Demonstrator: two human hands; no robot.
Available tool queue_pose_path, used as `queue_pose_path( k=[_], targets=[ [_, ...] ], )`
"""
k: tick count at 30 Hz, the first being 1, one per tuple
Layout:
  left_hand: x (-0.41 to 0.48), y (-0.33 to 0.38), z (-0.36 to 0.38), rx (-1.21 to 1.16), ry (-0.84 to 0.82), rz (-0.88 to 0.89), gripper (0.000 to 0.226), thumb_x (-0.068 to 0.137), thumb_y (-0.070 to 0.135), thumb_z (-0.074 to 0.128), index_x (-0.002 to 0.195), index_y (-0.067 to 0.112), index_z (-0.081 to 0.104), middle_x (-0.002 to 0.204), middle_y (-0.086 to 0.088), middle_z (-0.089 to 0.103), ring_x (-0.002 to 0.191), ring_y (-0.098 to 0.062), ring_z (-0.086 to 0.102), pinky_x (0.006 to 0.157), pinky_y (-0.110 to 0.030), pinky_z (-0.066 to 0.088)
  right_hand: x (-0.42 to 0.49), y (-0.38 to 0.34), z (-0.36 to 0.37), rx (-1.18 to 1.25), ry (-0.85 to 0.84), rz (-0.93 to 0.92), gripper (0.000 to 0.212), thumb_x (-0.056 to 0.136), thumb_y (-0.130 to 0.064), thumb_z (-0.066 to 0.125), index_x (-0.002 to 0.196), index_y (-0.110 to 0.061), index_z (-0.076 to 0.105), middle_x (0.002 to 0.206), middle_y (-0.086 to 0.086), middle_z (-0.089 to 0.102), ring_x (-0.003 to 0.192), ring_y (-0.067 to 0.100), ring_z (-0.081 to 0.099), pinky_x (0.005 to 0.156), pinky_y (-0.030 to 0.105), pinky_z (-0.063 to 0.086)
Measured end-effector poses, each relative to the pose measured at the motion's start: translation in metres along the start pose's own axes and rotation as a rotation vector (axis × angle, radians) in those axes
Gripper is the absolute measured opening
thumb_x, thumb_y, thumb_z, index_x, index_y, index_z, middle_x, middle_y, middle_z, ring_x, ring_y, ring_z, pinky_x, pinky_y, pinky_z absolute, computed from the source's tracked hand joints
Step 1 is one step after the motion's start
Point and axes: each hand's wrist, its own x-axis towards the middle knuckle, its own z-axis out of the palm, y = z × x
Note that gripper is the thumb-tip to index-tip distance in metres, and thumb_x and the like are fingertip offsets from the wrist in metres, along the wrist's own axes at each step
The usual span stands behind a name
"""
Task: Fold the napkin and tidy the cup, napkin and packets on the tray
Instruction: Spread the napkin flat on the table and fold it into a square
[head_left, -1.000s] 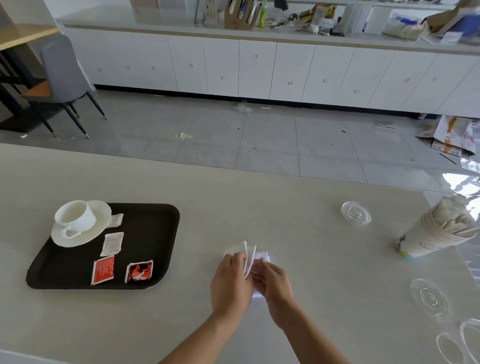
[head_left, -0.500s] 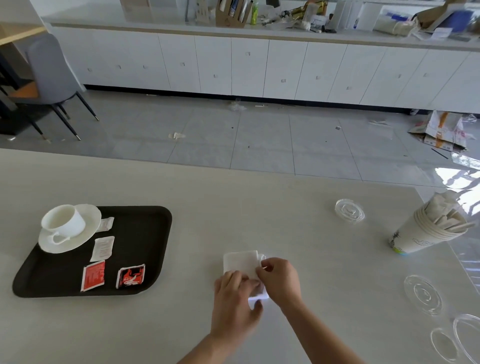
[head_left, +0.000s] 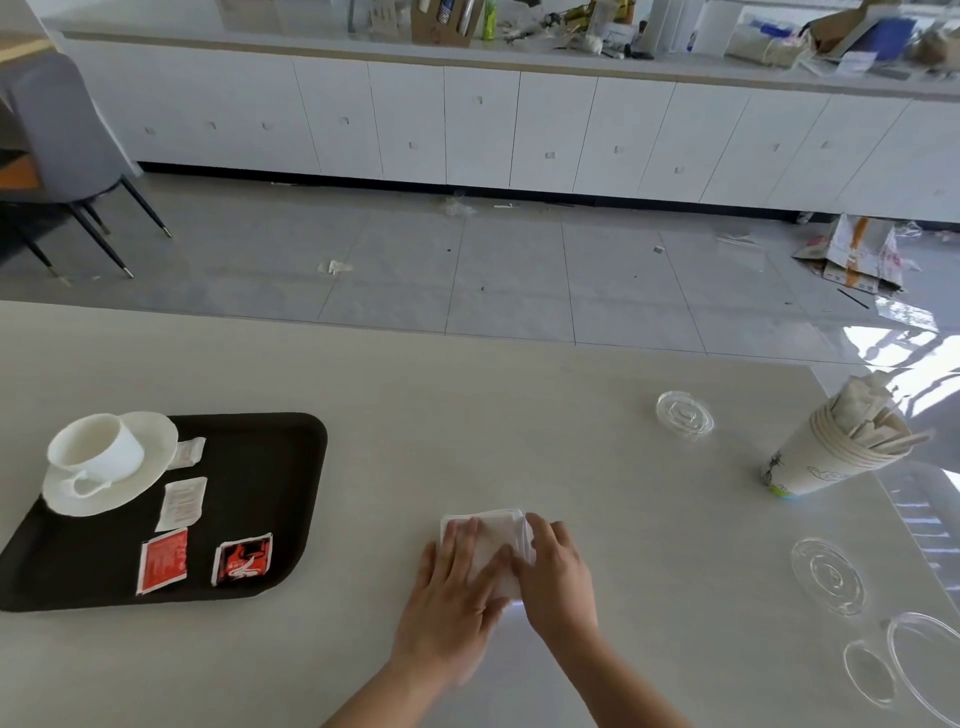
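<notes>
A folded white napkin (head_left: 493, 535) lies flat on the pale table in front of me. My left hand (head_left: 452, 597) rests palm-down on its left half with fingers spread. My right hand (head_left: 556, 577) presses on its right edge. To the left sits a black tray (head_left: 280, 499). On it stand a white cup (head_left: 98, 452) on a white saucer (head_left: 150, 457), two white packets (head_left: 182, 503) and two red packets (head_left: 163, 566).
A stack of paper cups (head_left: 826, 462) holding wooden stirrers stands at the right. Clear plastic lids (head_left: 683, 414) lie near it and along the right edge (head_left: 828, 574). Beyond the table's far edge are floor, white cabinets and a grey chair (head_left: 62, 135).
The napkin half that stood upright between my hands has been laid down. Both hands now press flat on the folded napkin.
</notes>
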Motion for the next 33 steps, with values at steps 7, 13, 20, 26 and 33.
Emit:
queue_pose_path(
  k=[7, 13, 20, 26, 33],
  targets=[
    [0.003, -0.01, -0.002, 0.024, -0.002, 0.057, 0.053, 0.098, 0.053, 0.027, 0.148, 0.051, 0.007, 0.161, -0.004, 0.0, 0.147, -0.023, -0.007, 0.111, -0.046, -0.002, 0.006, 0.006, -0.003, -0.301, -0.068, -0.248, 0.067, 0.096, -0.019, 0.043, 0.153, -0.038, 0.012, 0.162, -0.017, 0.008, 0.141, 0.02, 0.023, 0.103, 0.033, 0.042],
    [0.008, -0.025, -0.014, 0.171, -0.074, 0.189, 0.056, 0.097, 0.055, 0.025, 0.15, 0.047, 0.008, 0.161, -0.008, 0.011, 0.147, -0.034, 0.008, 0.112, -0.056, 0.005, 0.013, 0.018, -0.01, -0.449, -0.154, -0.374, 0.049, 0.104, -0.042, 0.029, 0.152, -0.031, 0.028, 0.16, -0.016, 0.024, 0.147, 0.018, 0.021, 0.11, 0.032, 0.027],
    [0.001, -0.028, -0.031, 0.129, 0.036, 0.048, 0.053, 0.089, 0.04, 0.058, 0.14, 0.037, 0.042, 0.153, -0.015, 0.034, 0.139, -0.04, 0.034, 0.106, -0.058, 0.036, 0.023, -0.002, -0.018, -0.283, -0.08, -0.122, 0.025, 0.087, -0.026, 0.066, 0.109, -0.014, 0.062, 0.107, 0.004, 0.062, 0.104, 0.029, 0.057, 0.08, 0.034, 0.045],
    [-0.02, 0.0, -0.03, -0.34, 0.063, -0.605, 0.04, 0.088, 0.047, 0.058, 0.106, 0.011, 0.061, 0.1, -0.009, 0.064, 0.098, -0.03, 0.059, 0.083, -0.038, 0.044, 0.014, -0.001, -0.012, -0.223, -0.12, 0.102, 0.032, 0.084, -0.033, 0.071, 0.108, -0.015, 0.06, 0.108, 0.007, 0.061, 0.1, 0.031, 0.061, 0.08, 0.032, 0.045],
    [-0.013, 0.016, -0.032, -0.447, 0.057, -0.636, 0.025, 0.085, 0.037, 0.063, 0.095, 0.015, 0.058, 0.096, -0.001, 0.066, 0.092, -0.022, 0.061, 0.076, -0.032, 0.046, -0.002, -0.012, -0.011, -0.254, -0.157, 0.125, 0.02, 0.082, -0.031, 0.066, 0.083, -0.016, 0.053, 0.09, 0.006, 0.062, 0.083, 0.029, 0.057, 0.065, 0.029, 0.034]
  ],
)
